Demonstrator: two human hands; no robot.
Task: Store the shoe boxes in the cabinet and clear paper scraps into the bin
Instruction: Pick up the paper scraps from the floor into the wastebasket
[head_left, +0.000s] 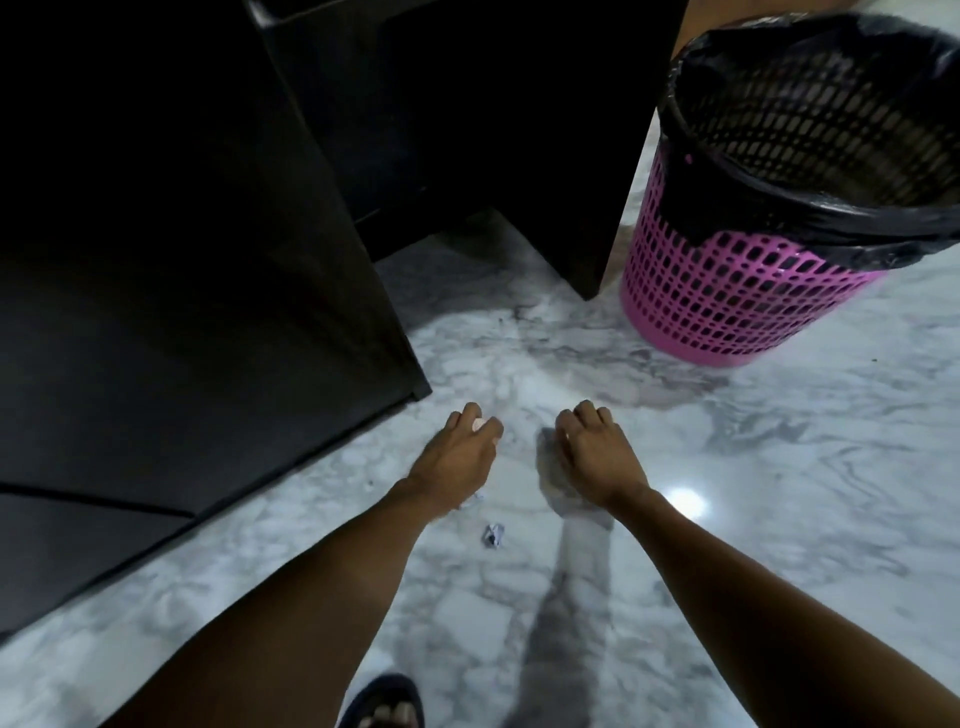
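Marble floor (753, 519), white veined with grey, fills the head view. At its centre the left hand (457, 452) curls its fingers round a small pale paper scrap (478, 425), pinched near the fingertips, close to the corner of the dark cabinet (208, 260). The right hand (592, 449) is knuckles-up beside it, fingers bent down towards the floor; whether it grips anything cannot be told. A crumpled scrap (492, 535), white with dark creases, lies on the floor between the two forearms, touching neither. The pink lattice bin (727, 301), lined with a black bag (737, 208), stands upright at far right, beside the cabinet. A sandalled foot (384, 701) shows at the bottom edge.
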